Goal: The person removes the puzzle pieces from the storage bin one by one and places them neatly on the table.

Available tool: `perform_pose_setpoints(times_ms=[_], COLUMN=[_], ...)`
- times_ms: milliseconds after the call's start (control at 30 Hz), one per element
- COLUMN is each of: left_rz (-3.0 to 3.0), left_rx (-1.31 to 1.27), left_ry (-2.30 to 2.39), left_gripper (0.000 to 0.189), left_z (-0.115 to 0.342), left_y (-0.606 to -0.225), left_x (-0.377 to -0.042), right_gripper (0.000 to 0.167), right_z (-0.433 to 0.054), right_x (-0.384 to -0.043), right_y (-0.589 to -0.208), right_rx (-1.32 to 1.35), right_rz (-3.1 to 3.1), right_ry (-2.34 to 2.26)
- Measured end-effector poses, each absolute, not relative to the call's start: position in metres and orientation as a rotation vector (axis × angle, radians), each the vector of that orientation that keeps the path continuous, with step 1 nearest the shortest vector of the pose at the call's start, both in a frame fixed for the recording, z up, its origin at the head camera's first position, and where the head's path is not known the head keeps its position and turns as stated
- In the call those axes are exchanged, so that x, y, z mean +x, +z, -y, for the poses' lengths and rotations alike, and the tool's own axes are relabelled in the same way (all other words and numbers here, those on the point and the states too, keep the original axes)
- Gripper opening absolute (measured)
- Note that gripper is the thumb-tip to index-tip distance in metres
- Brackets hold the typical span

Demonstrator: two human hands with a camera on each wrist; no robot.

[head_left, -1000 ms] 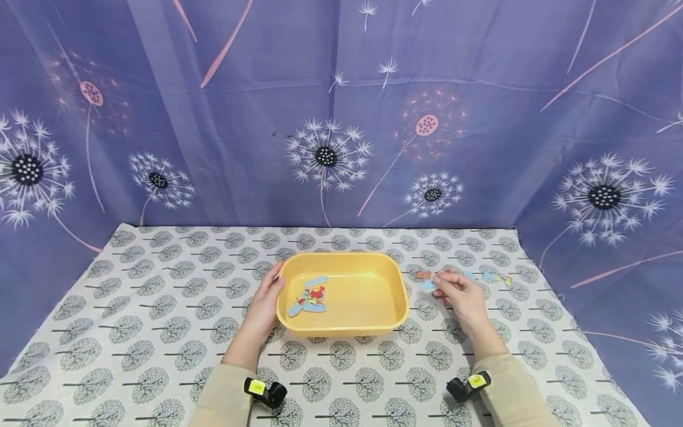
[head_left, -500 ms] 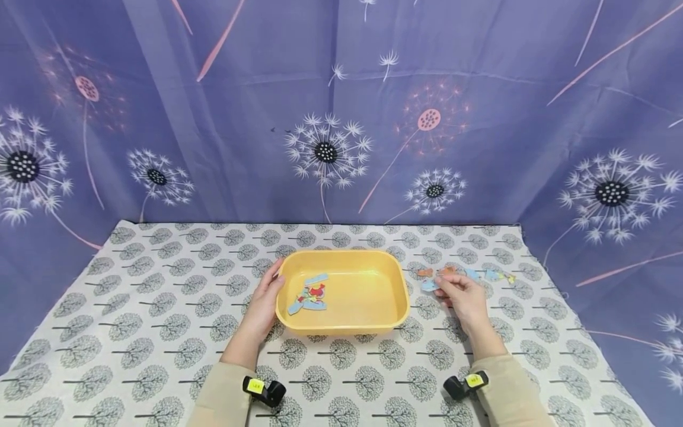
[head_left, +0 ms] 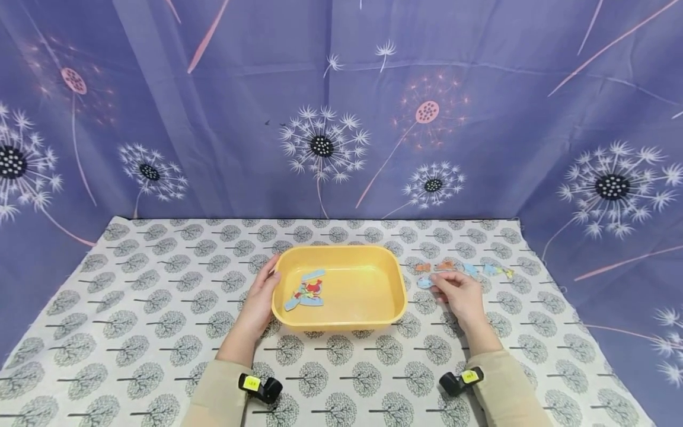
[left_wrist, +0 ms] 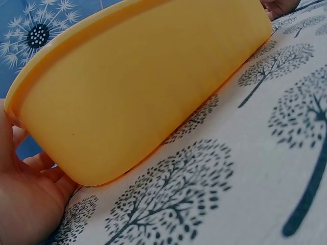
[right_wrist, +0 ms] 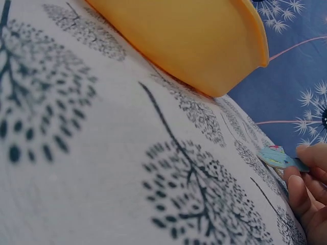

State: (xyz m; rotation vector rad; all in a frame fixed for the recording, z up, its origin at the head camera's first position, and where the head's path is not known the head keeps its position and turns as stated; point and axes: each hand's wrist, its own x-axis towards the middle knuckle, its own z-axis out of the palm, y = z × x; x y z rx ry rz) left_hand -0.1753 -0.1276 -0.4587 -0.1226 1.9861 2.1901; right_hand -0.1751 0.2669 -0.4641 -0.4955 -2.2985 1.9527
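Observation:
A yellow plastic basin (head_left: 368,323) stands at the middle of the tree-print cloth. My left hand (head_left: 259,299) grips its left end, with the thumb at the rim and the fingers along the outer wall in the left wrist view. To the right of the basin, my right hand (head_left: 461,296) pinches a light blue flat cut-out piece (right_wrist: 276,157) between thumb and fingers. Pink and yellow marks show on that piece, and it stays low over the cloth. Inside the basin, at its left, lies a small heap of blue, red and yellow cut-out pieces (head_left: 311,290).
Behind the right hand lies a row of flat pieces: two orange ones (head_left: 445,265), a blue one (head_left: 470,270) and a blue-and-yellow one (head_left: 496,270). A purple dandelion-print curtain (head_left: 240,130) hangs along the table's back edge. Each wrist wears a black camera (head_left: 260,388).
My right hand has drawn slightly toward the front with the blue piece, and the orange piece behind its fingertips now shows more fully. The left hand keeps its grip. The head view has tilted a little.

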Motion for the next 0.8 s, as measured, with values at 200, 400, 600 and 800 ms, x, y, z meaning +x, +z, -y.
perform_pose_setpoints(times_ms=[200,400,600,800], left_rz=[-1.976,-1.969,-1.972,-1.959], left_rx=[-0.121,-0.116,-0.11,-0.112], left_ry=[2.194,2.195,2.209,2.21], left_gripper=[0.049,0.05,0.049,0.049], left_z=[0.1284,0.1286,0.1291,0.129], left_y=[-0.4588,-0.4591,-0.4586,-0.4592], left_x=[-0.1753,-0.1751,-0.1756,-0.1753], right_gripper=[0.015,0.018,0.019,0.021], right_z=[-0.2669,-0.2669,-0.2662,-0.2673], right_x=[-0.1779,-0.1766,-0.1756,-0.1737], right_y=[-0.4669,-0.4646,-0.4614,-0.4594], right_rx=[-0.535,-0.587,-0.612,-0.632], right_rz=[2.281,2.297,2.295,2.281], right_ry=[1.905,1.867,1.872,1.87])
